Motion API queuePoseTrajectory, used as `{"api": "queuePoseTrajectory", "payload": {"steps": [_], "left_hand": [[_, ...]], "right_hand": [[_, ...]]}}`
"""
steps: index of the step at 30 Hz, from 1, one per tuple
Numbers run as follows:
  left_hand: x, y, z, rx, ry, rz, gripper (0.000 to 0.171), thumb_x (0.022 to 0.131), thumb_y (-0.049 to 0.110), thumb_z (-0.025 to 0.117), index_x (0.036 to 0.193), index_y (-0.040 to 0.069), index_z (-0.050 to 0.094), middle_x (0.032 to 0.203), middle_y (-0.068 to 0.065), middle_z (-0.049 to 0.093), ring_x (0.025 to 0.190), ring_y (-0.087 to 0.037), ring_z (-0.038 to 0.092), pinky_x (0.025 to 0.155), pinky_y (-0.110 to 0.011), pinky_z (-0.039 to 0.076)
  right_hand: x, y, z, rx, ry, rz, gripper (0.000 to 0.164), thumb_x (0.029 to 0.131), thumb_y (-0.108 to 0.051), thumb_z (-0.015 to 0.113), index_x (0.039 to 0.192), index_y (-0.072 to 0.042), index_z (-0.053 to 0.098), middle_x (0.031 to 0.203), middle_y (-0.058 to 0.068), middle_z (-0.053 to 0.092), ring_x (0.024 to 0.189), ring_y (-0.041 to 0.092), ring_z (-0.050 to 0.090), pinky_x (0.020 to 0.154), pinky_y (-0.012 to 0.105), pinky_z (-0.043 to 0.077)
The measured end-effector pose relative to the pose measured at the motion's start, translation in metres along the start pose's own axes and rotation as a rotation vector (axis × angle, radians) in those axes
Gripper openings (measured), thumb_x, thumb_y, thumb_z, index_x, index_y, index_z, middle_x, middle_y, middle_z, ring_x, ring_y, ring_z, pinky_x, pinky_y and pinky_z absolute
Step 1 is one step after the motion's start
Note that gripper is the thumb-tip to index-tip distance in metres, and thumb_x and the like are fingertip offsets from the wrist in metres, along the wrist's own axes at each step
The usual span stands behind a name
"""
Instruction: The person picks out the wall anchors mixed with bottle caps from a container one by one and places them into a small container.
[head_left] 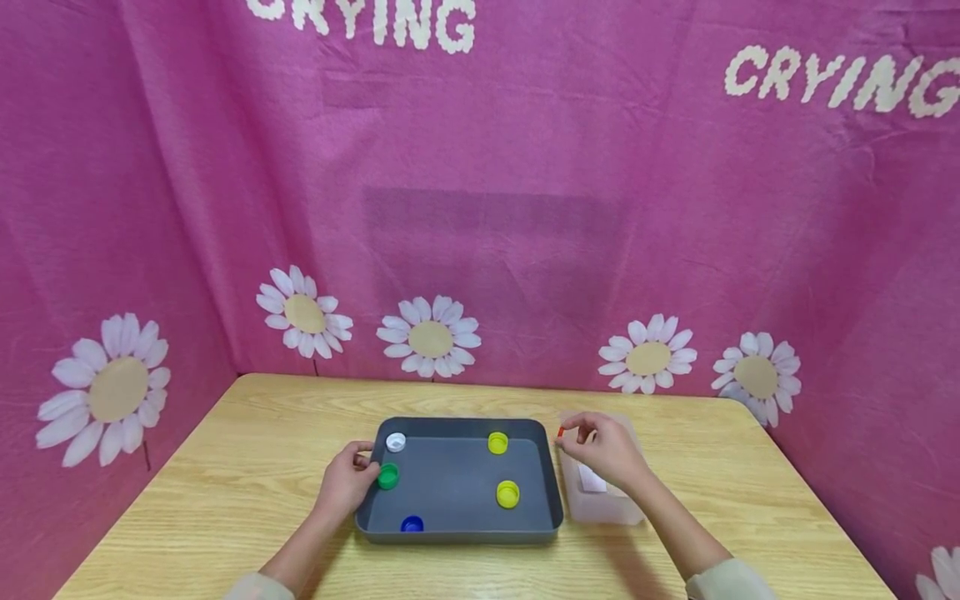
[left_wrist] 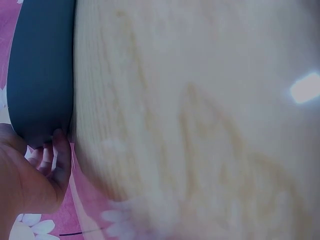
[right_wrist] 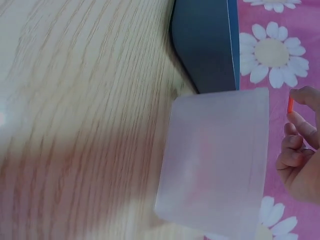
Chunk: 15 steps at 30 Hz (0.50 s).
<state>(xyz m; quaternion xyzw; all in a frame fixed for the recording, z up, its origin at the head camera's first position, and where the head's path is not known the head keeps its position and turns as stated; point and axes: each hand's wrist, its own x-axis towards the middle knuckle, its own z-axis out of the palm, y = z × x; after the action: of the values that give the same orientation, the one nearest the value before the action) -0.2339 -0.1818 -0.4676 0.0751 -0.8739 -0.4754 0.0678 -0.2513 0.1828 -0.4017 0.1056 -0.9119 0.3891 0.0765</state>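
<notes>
My left hand (head_left: 348, 483) grips the left wall of a dark grey tray (head_left: 457, 537), thumb at the rim and fingers outside. In the left wrist view, its fingertips touch the tray's end. Inside the tray lie a white bottle cap (head_left: 395, 442), a green cap (head_left: 387, 476) close by my thumb, a blue cap (head_left: 412, 524) and two yellow caps (head_left: 498, 442) on the right. Between thumb and forefinger, my right hand (head_left: 606, 450) pinches a small orange-red bottle cap (right_wrist: 290, 102), seen edge-on. That hand hovers over a translucent plastic box (right_wrist: 212, 160) beside the tray.
The box stands right of the tray on a wooden table (head_left: 255, 450); something white (head_left: 591, 479) shows in it, partly hidden by my right hand. Behind and at the sides hangs a magenta curtain (head_left: 487, 250) with daisies and lettering.
</notes>
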Motion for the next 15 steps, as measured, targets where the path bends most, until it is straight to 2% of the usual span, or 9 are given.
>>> {"api": "queuePoseTrajectory", "payload": {"steps": [5,15], "left_hand": [[0.0,0.0,0.0,0.004,-0.001,0.004,0.036,0.083,0.006,0.056,0.117,-0.006,0.055,0.085,-0.013,0.058,0.078,-0.021,0.056,0.063,-0.027,0.044],[-0.002,0.002,0.0,0.014,-0.007,-0.004,0.037,0.084,0.007,0.055,0.119,-0.006,0.054,0.087,-0.013,0.058,0.08,-0.022,0.056,0.065,-0.029,0.046]], "right_hand": [[-0.003,0.01,-0.006,0.049,-0.017,0.025,0.023,0.078,-0.018,0.073,0.094,-0.003,0.067,0.066,0.003,0.053,0.05,0.009,0.05,0.047,0.022,0.04],[-0.009,0.026,-0.012,0.018,0.005,0.076,0.024,0.078,-0.02,0.073,0.094,-0.003,0.067,0.071,0.002,0.056,0.063,0.008,0.048,0.05,0.021,0.036]]}}
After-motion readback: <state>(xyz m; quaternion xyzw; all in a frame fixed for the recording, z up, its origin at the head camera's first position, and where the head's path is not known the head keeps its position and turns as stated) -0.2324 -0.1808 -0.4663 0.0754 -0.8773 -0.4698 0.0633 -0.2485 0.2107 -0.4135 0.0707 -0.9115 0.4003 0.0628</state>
